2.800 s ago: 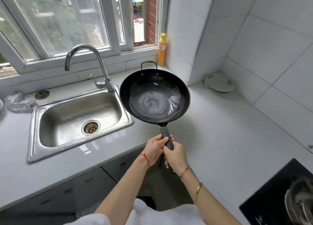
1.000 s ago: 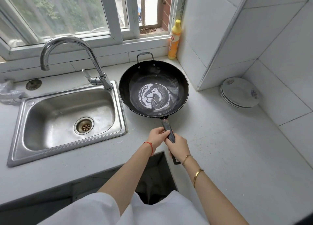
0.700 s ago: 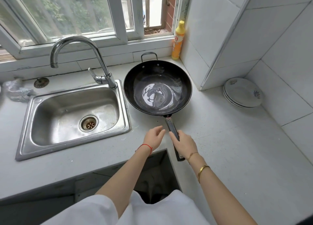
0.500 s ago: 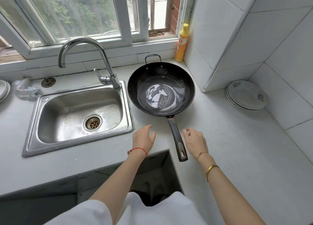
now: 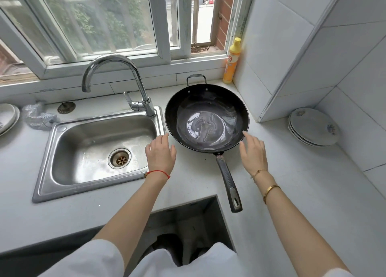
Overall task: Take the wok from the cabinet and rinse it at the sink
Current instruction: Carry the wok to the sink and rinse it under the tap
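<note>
The black wok [image 5: 206, 118] rests on the white counter just right of the steel sink [image 5: 98, 151], its long dark handle [image 5: 228, 180] pointing toward me and a small loop handle at the far rim. My left hand [image 5: 159, 153] hovers with straight fingers between the sink's right rim and the wok's left edge. My right hand [image 5: 252, 151] is spread at the wok's near right rim, fingertips at or just over the edge; contact is unclear. Neither hand holds anything. The chrome tap [image 5: 117, 82] arches over the sink with no water running.
A yellow detergent bottle [image 5: 231, 61] stands in the window corner behind the wok. Stacked plates [image 5: 313, 126] sit by the right wall; more dishes [image 5: 7, 118] and crumpled plastic [image 5: 38, 114] lie left of the sink. An open gap [image 5: 188, 224] lies below the counter edge.
Both hands set the wok down on the counter, let go of the handle, and moved forward to either side of the wok's bowl.
</note>
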Demonstrator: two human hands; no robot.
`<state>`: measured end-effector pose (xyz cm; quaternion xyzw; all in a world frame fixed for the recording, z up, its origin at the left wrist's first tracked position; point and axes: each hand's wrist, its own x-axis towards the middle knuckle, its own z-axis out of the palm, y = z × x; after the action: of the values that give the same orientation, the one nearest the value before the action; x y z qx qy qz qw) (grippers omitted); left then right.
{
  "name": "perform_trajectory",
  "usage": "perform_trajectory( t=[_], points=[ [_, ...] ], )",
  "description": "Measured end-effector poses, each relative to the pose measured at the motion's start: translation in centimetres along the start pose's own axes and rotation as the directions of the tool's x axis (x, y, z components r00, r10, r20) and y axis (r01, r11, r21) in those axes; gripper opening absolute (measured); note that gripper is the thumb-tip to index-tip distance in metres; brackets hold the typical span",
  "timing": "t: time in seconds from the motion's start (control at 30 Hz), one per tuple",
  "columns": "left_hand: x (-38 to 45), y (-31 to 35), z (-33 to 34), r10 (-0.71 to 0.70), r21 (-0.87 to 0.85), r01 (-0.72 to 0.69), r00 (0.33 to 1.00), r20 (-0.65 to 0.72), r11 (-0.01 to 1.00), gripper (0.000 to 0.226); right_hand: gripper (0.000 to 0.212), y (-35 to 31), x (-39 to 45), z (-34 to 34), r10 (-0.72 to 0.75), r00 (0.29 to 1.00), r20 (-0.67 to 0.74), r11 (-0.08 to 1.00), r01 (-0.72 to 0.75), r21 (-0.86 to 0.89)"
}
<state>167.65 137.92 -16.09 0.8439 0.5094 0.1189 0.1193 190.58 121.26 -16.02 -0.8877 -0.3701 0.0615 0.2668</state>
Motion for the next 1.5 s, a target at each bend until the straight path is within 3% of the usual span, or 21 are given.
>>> perform_trajectory(
  t=[0.43, 0.93, 1.5],
  points=[
    [9.3, -2.3, -1.9, 0.027, -0.107, -0.026, 1.000, 0.007, 0.994, 0.047, 0.041, -4.4, 8.5, 0.9, -0.011, 0.996, -0.093, 1.000, 0.010, -0.010],
    [11.6, -0.9, -1.6, -0.015, -0.204, 0.013, 1.000, -0.008, 0.979, 0.049, 0.037, -3.9, 11.9, 0.2, -0.024, 0.983, -0.184, 0.999, 0.031, 0.033],
    [13.6, 1.0, 3.0, -0.230, -0.272, 0.249, 0.968, 0.098, 0.930, 0.055, 0.041, 1.5, 20.2, 2.7, 0.130, 0.991, 0.014, 0.991, -0.130, 0.034]
  ],
)
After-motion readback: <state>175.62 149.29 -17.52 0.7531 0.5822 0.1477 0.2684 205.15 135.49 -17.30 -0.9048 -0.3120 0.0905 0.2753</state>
